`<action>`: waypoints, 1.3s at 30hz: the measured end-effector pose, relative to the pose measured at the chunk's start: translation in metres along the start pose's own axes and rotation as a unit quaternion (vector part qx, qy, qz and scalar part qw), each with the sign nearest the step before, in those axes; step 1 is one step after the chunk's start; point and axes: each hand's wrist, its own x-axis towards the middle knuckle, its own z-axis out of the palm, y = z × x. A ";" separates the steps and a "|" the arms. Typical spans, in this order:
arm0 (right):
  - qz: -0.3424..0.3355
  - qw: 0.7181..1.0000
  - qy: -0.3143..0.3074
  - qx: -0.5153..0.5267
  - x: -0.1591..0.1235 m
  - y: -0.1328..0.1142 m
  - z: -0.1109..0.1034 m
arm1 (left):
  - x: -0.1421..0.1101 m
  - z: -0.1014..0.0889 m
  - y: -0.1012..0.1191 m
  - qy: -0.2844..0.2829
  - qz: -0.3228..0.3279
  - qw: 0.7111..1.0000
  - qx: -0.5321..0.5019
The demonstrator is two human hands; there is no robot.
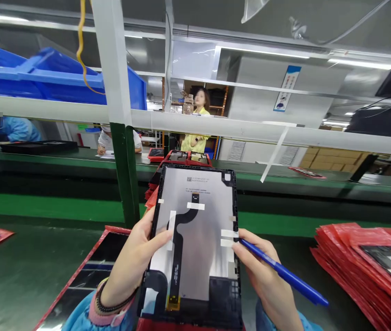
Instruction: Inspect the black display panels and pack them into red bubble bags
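A tablet screen panel (204, 257) is held up in front of me, its silver back facing me, with a black ribbon cable and several white tape strips on it. My left hand (143, 253) grips its left edge, the thumb lying on a tape strip near the cable. At the right edge, my right hand (267, 271) pinches the panel and also holds a blue pen (285, 273) that slants down to the right. The fingers behind the panel are hidden.
Red-wrapped panels (357, 262) are piled at the right. Another red-edged panel (104, 250) lies on the green bench (37, 276) at left. A white and green post (123, 170) and a rail stand ahead. Blue bins (60, 76) hang above. People sit or stand beyond.
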 end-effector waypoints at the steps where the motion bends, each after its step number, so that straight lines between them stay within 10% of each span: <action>1: -0.005 1.000 0.001 -0.025 0.002 -0.001 0.002 | 0.000 0.000 -0.001 0.002 0.006 1.000 0.010; 24: 0.055 0.992 0.111 -0.012 -0.003 0.015 0.000 | 0.013 -0.005 -0.006 -0.021 -0.045 0.999 -0.022; 31: 0.011 0.987 0.042 -0.156 0.014 0.013 0.006 | 0.013 -0.003 -0.013 -0.014 -0.014 1.000 0.014; 39: 0.062 0.992 0.113 0.004 0.012 0.023 0.005 | 0.018 -0.006 -0.010 0.003 -0.010 1.000 -0.018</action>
